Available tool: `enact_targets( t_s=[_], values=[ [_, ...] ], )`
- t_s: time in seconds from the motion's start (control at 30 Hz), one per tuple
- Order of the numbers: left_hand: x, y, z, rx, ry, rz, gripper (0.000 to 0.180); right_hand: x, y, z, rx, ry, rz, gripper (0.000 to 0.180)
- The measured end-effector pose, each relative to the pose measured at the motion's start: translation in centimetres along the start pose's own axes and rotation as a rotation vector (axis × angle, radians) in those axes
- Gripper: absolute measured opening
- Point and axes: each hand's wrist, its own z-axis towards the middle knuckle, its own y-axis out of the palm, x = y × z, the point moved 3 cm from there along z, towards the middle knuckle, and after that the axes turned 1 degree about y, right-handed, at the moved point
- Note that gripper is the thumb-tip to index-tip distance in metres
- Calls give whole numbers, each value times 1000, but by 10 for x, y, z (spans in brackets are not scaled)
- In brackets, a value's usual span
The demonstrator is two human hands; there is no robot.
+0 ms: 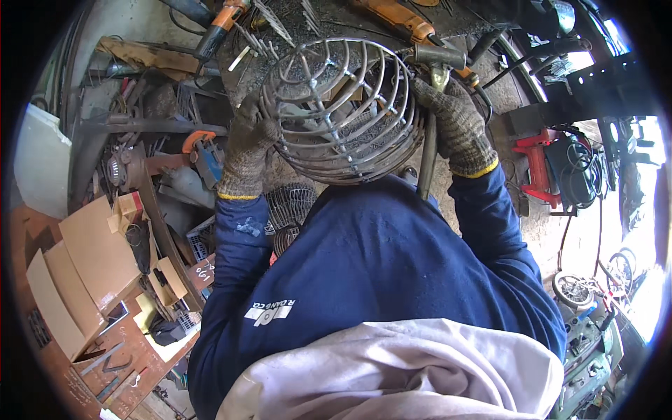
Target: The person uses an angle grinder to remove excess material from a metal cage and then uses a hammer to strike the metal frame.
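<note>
A round basket of welded metal rods (336, 129) is held up in front of my body, its ribs and rings showing bright weld spots. My gloved left hand (250, 136) is closed on the basket's left side, thumb against the rods. At the basket's right side, my gloved right hand (458, 119) is closed round a hammer (428, 150) near its head, with the handle hanging down. The fingers of that hand lie close against the basket; whether they also grip its rods I cannot tell.
Behind the basket is a dark workbench (322, 28) with metal rods and orange power tools (402, 19). Cardboard boxes (98, 255) stand at left, near a blue-and-orange tool (204, 157). A red-framed machine with cables (542, 168) and a small bicycle (577, 290) are at right.
</note>
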Motion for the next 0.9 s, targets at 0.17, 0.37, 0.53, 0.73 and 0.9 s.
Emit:
enact_targets(
  t_s=[0.17,0.37,0.53,0.73,0.9],
  values=[
    [-22,-13,-3,33,296,354,94,-16,9,-10,15,-14,-39,21],
    [-22,-8,-8,-13,56,-253,87,-20,13,-15,33,-3,-65,26],
    [22,1,-4,-28,261,285,66,8,-3,-1,-26,82,189,36],
    [106,37,-13,-104,-95,-403,47,52,-33,22,-107,215,492,39],
    [120,42,-21,-91,-160,-342,43,75,-49,34,-83,94,129,32]
  ],
)
